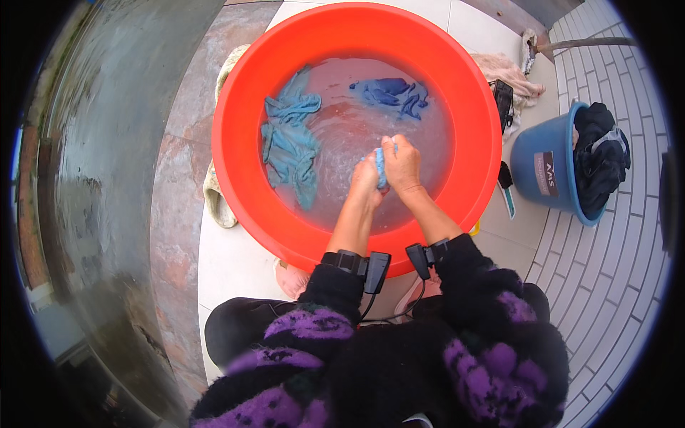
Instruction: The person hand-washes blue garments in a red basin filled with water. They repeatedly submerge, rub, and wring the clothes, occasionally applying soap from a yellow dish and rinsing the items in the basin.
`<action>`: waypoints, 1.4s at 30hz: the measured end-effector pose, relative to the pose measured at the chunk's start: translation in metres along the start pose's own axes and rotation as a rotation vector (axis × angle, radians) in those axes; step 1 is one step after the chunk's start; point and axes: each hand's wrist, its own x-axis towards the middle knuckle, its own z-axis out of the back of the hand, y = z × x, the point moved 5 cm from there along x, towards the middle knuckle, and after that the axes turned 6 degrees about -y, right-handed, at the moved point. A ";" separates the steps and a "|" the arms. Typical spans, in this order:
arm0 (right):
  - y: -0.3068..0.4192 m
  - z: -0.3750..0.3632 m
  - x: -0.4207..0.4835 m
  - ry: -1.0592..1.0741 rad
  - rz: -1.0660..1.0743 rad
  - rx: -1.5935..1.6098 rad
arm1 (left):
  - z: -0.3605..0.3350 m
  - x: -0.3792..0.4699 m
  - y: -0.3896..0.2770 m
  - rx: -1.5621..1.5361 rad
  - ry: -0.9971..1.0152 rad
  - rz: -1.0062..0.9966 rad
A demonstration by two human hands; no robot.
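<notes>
A large red plastic basin holds cloudy water. Over its middle, my left hand and my right hand are closed on one bunched light-blue cloth, which shows between them. Most of the cloth is hidden by the fingers. To the left of my hands, a wet teal cloth lies crumpled in the water against the basin's inner wall. Beyond my hands, towards the far right side of the basin, a dark-blue cloth is partly under water.
Right of the basin, a blue bucket with dark cloth stands by a white brick wall. A brush and a pink cloth lie between basin and wall. A pale slipper is at the basin's left.
</notes>
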 end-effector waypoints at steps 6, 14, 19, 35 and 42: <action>0.010 -0.006 -0.016 0.075 0.207 0.106 | 0.004 0.010 -0.003 -0.281 0.331 -0.081; 0.000 -0.015 -0.015 0.121 0.130 0.147 | 0.001 0.016 0.013 -0.261 0.195 0.041; -0.052 -0.006 0.007 -0.045 -0.325 0.075 | -0.011 -0.012 -0.013 -0.154 0.199 0.095; -0.060 -0.003 0.017 0.635 -0.890 1.034 | -0.007 -0.039 -0.070 -0.109 0.184 -0.172; -0.047 0.003 0.021 0.460 -0.732 1.096 | -0.006 -0.028 -0.048 0.020 0.123 0.061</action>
